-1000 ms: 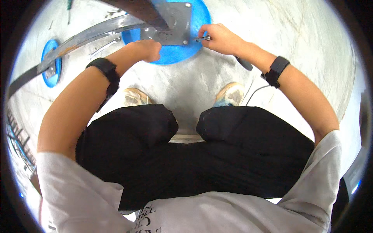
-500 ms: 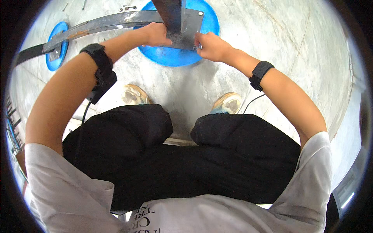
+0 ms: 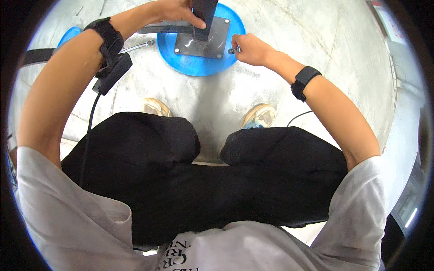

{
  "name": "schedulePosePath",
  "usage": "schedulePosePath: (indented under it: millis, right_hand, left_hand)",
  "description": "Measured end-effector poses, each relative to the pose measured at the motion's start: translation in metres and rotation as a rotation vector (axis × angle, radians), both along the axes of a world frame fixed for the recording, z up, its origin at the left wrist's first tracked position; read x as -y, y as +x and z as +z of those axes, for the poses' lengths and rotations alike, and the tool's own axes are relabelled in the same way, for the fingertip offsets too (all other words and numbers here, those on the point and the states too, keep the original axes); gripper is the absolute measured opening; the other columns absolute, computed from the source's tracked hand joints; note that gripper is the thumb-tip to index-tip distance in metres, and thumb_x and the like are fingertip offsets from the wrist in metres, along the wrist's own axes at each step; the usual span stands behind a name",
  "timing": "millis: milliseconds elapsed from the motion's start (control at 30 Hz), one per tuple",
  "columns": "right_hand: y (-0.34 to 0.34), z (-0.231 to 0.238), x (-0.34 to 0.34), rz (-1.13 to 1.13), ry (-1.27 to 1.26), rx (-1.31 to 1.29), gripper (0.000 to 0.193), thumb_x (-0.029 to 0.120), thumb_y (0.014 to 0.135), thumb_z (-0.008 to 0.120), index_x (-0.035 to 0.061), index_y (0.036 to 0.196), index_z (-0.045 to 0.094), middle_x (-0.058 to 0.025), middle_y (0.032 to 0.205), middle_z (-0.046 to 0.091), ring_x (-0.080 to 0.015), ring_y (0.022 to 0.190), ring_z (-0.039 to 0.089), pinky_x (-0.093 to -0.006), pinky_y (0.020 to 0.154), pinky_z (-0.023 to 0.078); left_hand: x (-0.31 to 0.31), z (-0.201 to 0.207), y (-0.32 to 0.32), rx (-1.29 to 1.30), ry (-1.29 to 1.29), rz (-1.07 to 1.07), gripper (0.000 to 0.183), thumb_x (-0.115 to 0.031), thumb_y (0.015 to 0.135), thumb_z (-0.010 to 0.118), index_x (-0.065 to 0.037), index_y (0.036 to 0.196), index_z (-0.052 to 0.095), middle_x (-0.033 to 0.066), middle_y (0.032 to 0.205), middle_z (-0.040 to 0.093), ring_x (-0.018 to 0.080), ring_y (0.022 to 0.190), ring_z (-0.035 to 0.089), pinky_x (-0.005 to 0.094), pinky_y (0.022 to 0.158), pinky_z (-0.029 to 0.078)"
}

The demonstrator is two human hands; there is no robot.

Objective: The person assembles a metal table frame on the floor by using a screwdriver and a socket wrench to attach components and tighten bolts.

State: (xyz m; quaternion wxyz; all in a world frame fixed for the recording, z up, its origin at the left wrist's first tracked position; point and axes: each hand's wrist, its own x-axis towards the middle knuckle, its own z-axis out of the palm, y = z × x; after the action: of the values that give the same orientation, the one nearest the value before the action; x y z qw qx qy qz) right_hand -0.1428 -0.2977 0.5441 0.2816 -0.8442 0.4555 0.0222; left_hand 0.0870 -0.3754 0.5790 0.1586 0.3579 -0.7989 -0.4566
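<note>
Metal part (image 3: 233, 51) | R hand (image 3: 253, 49), nearer, pinches it | disc (image 3: 194, 68) R rim, R of plate (image 3: 205, 49) near-R corner; axis unclear | L hand (image 3: 180, 11): thumb on post (image 3: 209, 14), grip unclear

A light grey short-sleeved T-shirt (image 3: 257, 246) (black lettering (image 3: 179, 255) on its front) tops black trousers (image 3: 203, 198) and cream-and-tan shoes (image 3: 264, 115), with black wrist straps (image 3: 307, 78), the left one bearing a black box (image 3: 114, 74) and black cable (image 3: 89, 124).
</note>
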Motion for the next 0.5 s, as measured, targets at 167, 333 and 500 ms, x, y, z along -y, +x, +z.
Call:
schedulePosePath:
  millis: [167, 333, 500]
  right_hand:
    - [0.005, 0.004, 0.003, -0.018, -0.016, -0.074, 0.017, 0.009, 0.069, 0.053, -0.0005, 0.084, 0.056, -0.0199, 0.072, 0.059, -0.0331, 0.069, 0.059, -0.0388, 0.063, 0.046]
    - [0.013, 0.012, 0.007, 0.031, -0.036, -0.061, 0.019, 0.015, 0.072, 0.055, 0.0004, 0.084, 0.057, -0.0204, 0.072, 0.059, -0.0341, 0.070, 0.059, -0.0393, 0.064, 0.047]
    - [-0.018, 0.052, 0.003, 0.078, 0.277, -0.057, 0.015, 0.016, 0.070, 0.057, 0.0049, 0.079, 0.054, -0.0103, 0.061, 0.055, -0.0174, 0.053, 0.055, -0.0318, 0.052, 0.044]
  left_hand:
    - [0.005, -0.008, 0.004, 0.024, 0.209, -0.052, 0.047, -0.004, 0.058, 0.077, -0.002, 0.099, 0.056, 0.0063, 0.090, 0.060, 0.0152, 0.081, 0.055, 0.0301, 0.072, 0.048]
    - [0.013, -0.013, 0.010, -0.081, 0.088, -0.044, 0.049, -0.001, 0.058, 0.076, 0.000, 0.102, 0.054, 0.0078, 0.092, 0.060, 0.0152, 0.084, 0.055, 0.0306, 0.072, 0.048]
    - [-0.040, -0.059, 0.036, -0.074, -0.068, 0.057, 0.061, -0.002, 0.045, 0.079, 0.000, 0.100, 0.053, 0.0087, 0.092, 0.061, 0.0192, 0.084, 0.058, 0.0317, 0.075, 0.048]
